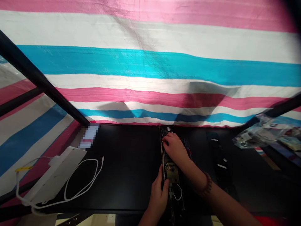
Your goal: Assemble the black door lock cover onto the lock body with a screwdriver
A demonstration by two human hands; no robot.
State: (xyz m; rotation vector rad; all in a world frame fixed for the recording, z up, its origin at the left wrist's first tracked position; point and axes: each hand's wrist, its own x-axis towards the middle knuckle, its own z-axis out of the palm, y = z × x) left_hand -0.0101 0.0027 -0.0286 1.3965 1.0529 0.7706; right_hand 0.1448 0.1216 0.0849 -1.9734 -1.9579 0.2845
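A long, narrow dark housing [169,155], which looks like an opened door lock panel, lies on the table in front of me. It has a circuit board [167,129] at its far end and a brass-coloured metal mechanism [172,173] in its middle. Along its left edge runs a thin white wire [163,160]. My left hand [158,191] grips the near left side, its thumb by the mechanism. My right hand [175,147] reaches over the upper part, fingers curled together at the wire's far end; the fingertips are partly hidden. Another white wire loop [180,193] sticks out near the bottom.
On the black table [124,175], a white power strip [56,175] with a white cable [82,160] lies at left. A dark panel [218,153] lies at right, near clear plastic bags [265,130]. A small dark tool-like item [187,145] is beside the housing. Striped sheeting [150,62] stands behind.
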